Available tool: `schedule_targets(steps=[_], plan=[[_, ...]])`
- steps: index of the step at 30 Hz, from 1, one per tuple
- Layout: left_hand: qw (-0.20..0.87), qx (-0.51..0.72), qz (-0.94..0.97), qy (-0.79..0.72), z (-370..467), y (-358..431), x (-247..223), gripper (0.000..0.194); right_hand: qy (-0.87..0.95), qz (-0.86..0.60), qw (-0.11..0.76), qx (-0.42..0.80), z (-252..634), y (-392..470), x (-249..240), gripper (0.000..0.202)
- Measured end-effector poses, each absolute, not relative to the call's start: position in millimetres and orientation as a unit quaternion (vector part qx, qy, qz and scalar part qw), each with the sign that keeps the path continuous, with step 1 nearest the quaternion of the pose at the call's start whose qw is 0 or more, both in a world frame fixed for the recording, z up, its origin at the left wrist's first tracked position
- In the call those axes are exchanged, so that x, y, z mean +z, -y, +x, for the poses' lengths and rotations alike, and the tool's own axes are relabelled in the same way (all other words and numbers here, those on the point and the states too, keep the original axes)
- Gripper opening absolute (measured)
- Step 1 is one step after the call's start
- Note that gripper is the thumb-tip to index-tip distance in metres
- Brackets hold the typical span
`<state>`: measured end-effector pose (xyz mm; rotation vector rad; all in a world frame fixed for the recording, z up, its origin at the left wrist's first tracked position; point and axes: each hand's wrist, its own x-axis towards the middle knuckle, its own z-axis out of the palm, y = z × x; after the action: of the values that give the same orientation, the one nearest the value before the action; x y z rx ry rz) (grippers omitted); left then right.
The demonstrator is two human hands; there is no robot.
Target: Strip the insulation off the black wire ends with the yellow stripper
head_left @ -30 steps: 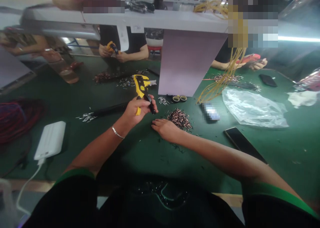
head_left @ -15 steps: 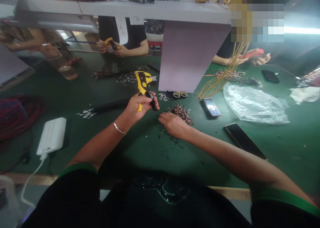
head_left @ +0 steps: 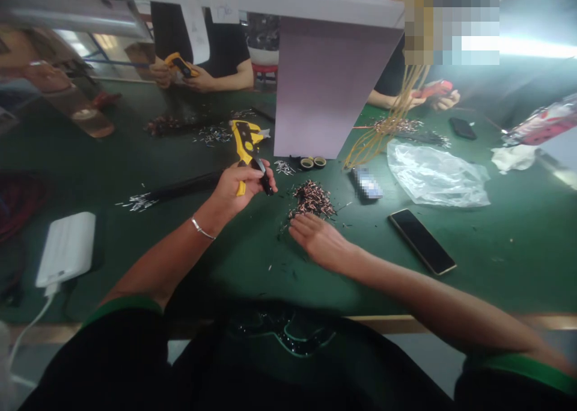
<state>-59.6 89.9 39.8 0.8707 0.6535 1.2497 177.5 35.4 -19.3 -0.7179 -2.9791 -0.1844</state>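
Observation:
My left hand [head_left: 241, 185] is closed around the handles of a yellow and black wire stripper [head_left: 246, 143], its head pointing up and away from me. My right hand [head_left: 322, 243] lies low over the table, fingers stretched out and pointing left. Its fingertips are at the near edge of a pile of short wire pieces [head_left: 315, 197] with coppery ends. Whether the fingertips press on any pieces cannot be made out. To the left of my left hand lies a bundle of black wires [head_left: 184, 187] with bright bare or tinned ends.
On the green table [head_left: 360, 294] are a dark phone [head_left: 422, 243], a smaller phone [head_left: 366, 184], a clear plastic bag [head_left: 437, 173], tape rolls [head_left: 312, 163] and a white power bank [head_left: 67, 249]. A pale upright panel [head_left: 315, 86] stands ahead. Co-workers' hands [head_left: 202, 77] hold tools across the table.
My right hand has drawn back toward me, from the pile's left side to its near edge, uncovering more of the pile. My left hand still holds the wire stripper. The view has shifted slightly.

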Motion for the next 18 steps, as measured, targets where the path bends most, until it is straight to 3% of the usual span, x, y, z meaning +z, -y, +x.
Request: schedule_targets(steps=[4, 11, 18], plan=[[0.678, 0.549, 0.394, -0.291, -57, -87, 38, 0.023, 0.978, -0.196, 0.038, -0.062, 179, -6, -32, 0.034], [0.684, 0.518, 0.41, -0.308, -55, -88, 30, 0.024, 0.935, -0.345, 0.081, -0.019, 197, -54, -23, 0.04], [0.706, 0.479, 0.409, -0.323, -50, -90, 16, 0.026, 0.91, -0.411, 0.055, 0.002, 212, -78, -36, 0.041]])
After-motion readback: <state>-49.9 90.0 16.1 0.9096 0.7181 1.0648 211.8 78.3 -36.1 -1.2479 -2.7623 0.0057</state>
